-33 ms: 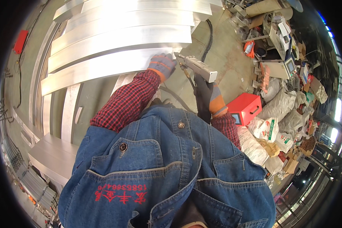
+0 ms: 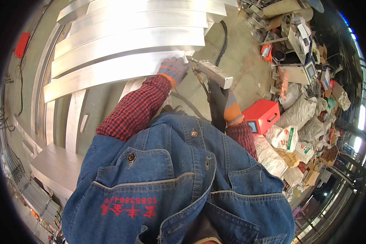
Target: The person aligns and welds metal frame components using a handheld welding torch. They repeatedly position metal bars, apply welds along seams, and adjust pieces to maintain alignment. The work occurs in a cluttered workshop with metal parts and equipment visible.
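My right hand [image 2: 228,106], in a grey and orange work glove, grips a silver handheld welding gun [image 2: 216,74] by its handle. The gun's narrow nozzle points left, close to the end of the nearest bright metal bar [image 2: 105,75]. A cable or thin feed line runs beneath the nozzle. At that same bar end, my left hand [image 2: 174,70], gloved alike, is closed over the metal with its fingers bent. Glare washes out part of the bar's surface, and the exact contact at the nozzle tip is too small to make out.
More metal bars [image 2: 130,40] lie side by side beyond the nearest one, on a metal frame [image 2: 75,118]. A black hose [image 2: 223,42] crosses the floor. To the right stand a red box [image 2: 266,116] with a handle and heaped sacks [image 2: 299,112]. A metal block [image 2: 57,164] is lower left.
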`<state>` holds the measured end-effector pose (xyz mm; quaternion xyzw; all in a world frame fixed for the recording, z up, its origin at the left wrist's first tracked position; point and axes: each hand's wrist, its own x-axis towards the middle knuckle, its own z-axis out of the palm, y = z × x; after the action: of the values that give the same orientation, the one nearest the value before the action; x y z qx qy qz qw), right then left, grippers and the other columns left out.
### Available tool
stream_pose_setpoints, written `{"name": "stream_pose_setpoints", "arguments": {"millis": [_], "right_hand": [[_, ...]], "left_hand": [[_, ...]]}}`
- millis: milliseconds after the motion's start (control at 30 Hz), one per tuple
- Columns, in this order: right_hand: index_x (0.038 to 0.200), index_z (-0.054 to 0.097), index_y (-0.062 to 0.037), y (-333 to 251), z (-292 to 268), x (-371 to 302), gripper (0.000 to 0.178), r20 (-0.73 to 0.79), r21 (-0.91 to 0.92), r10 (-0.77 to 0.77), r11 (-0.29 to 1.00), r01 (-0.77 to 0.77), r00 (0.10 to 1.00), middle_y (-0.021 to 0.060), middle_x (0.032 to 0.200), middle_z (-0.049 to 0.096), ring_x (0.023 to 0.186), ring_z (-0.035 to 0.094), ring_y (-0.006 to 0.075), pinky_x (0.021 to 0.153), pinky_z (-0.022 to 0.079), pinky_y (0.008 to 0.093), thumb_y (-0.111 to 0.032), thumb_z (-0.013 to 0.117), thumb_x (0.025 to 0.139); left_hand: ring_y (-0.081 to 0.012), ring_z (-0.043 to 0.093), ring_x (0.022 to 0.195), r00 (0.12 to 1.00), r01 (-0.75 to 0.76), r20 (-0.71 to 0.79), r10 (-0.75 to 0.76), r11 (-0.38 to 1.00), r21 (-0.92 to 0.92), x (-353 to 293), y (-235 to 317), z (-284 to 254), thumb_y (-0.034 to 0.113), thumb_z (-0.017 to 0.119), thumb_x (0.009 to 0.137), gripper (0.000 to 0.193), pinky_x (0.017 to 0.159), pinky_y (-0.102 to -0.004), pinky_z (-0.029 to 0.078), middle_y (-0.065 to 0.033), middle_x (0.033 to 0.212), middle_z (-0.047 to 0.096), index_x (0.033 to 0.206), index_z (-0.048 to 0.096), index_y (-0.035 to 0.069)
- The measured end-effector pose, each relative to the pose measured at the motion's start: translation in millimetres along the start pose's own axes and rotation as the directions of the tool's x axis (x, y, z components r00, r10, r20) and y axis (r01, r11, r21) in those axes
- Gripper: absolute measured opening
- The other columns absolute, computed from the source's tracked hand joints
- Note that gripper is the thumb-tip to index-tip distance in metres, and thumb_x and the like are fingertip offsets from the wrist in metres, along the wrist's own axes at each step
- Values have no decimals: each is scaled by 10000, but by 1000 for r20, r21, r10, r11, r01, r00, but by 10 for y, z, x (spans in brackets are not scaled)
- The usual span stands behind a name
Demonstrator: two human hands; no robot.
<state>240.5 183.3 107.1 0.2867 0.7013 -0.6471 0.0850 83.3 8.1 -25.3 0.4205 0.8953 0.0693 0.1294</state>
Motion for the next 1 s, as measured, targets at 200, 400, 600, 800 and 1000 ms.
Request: {"name": "stream_pose_setpoints", "arguments": {"millis": [200,400,600,800,1000], "right_hand": [[1385,676,17,-66,-91,-343,501,-14,-199,-145,970,139,989,18,895,614,784,556,126,668,456,348,-419,642,1141],[1399,651,26,60,-156,-523,466,31,-103,10,995,-7,999,31,920,611,827,544,133,711,457,352,-374,590,1169],[1412,651,-10,124,-106,-561,472,-7,-33,-45,998,45,999,18,1015,624,807,542,125,688,454,323,-397,659,1141],[1455,640,2,104,-77,-488,519,30,-24,14,1000,-13,999,31,1076,634,824,547,130,698,470,326,-407,669,1137],[1438,638,8,140,-41,-448,518,-12,-14,21,1000,-21,1000,45,1089,644,821,560,137,698,485,328,-411,664,1135]], "left_hand": [[-364,704,1180,989,-68,-139,56,994,-85,-186,-171,87,336,729,1078,420,1033,-516,574,-133,1265,725,1466,737,177],[-385,657,1320,962,41,-266,-63,995,-89,-606,-437,120,308,800,1023,348,1129,-539,532,-145,1379,705,1308,762,112],[-381,637,1385,921,144,-346,-179,982,-125,-1101,-698,151,279,783,1029,370,1192,-543,499,-126,1450,700,1381,779,165],[-372,615,1456,917,160,-351,-188,981,-107,-1168,-723,268,141,671,1060,431,1239,-537,486,-107,1514,705,1467,769,242],[-358,592,1501,921,158,-349,-175,984,-78,-1185,-730,333,166,669,1070,392,1258,-535,479,-97,1545,701,1438,785,241]]}}
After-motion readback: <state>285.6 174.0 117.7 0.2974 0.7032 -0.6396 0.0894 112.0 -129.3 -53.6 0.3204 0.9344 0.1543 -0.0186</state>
